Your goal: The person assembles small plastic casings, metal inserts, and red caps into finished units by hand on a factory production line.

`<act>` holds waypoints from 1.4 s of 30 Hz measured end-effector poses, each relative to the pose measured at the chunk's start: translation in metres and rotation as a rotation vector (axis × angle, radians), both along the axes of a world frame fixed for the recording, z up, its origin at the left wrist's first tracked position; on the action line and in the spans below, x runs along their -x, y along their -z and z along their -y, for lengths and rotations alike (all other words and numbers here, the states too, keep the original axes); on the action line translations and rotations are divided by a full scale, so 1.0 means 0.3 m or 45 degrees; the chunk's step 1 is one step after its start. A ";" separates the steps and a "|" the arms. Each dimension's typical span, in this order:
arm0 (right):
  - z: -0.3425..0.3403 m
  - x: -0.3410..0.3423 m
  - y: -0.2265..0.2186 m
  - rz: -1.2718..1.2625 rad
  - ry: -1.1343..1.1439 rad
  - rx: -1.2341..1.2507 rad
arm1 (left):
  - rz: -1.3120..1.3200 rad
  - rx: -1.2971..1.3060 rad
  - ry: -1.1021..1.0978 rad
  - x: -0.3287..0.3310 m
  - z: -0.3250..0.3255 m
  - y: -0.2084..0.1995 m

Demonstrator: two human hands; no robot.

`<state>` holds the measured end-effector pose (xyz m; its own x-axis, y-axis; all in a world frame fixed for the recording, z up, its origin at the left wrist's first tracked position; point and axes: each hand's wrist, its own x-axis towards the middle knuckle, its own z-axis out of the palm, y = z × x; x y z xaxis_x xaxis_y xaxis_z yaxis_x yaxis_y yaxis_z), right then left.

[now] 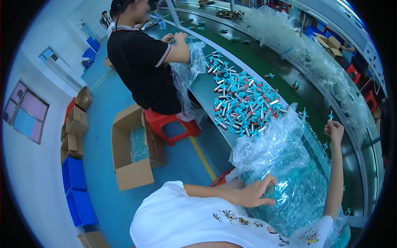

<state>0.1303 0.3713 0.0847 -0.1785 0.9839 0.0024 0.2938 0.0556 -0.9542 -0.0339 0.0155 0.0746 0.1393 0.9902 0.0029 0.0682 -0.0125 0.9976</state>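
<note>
My right hand (335,131) is raised at the right over the conveyor's edge. Its fingers pinch a small teal part with a thin metal pin (331,116), which points upward. Below and to the left, my left hand (255,193) rests over a clear plastic bag (289,186), thumb and forefinger apart and nothing visible between them. Teal pieces show through the bag's crinkled film. Beyond the bag lies a big heap of teal parts with silver metal cylinders (244,99), some with red ends.
A green conveyor belt (256,56) curves past on the right, carrying scattered teal parts. Clear film (306,49) is piled behind it. A co-worker in black (142,66) sits on a red stool (173,126) at far left, near an open carton (134,161). Blue bins (78,198) line the wall.
</note>
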 end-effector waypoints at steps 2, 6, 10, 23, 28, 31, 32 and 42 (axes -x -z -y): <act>0.151 -0.021 -0.140 0.022 -0.176 -0.137 | -0.025 -0.064 -0.028 -0.022 0.009 0.016; 0.528 -0.171 -0.259 -0.014 -0.344 -0.290 | -0.030 -0.404 -0.061 -0.066 0.000 0.047; 0.950 -0.296 -0.265 -0.006 -0.184 -0.165 | -0.060 -0.403 -0.043 -0.109 0.047 0.000; 1.304 -0.343 -0.217 -0.521 0.059 -0.116 | 0.026 -0.229 0.115 -0.177 0.046 -0.014; 1.296 -0.309 -0.233 -0.455 -0.023 -0.160 | 0.170 -0.258 0.037 -0.154 0.062 0.005; 1.286 -0.293 -0.239 -0.416 -0.053 -0.213 | 0.088 -0.228 0.035 -0.131 0.086 -0.012; 1.285 -0.287 -0.243 -0.417 -0.066 -0.205 | 0.104 -0.255 -0.005 -0.124 0.097 -0.018; 1.228 -0.232 -0.253 -0.153 -0.330 -0.434 | 0.071 -0.372 -0.085 -0.082 0.124 -0.030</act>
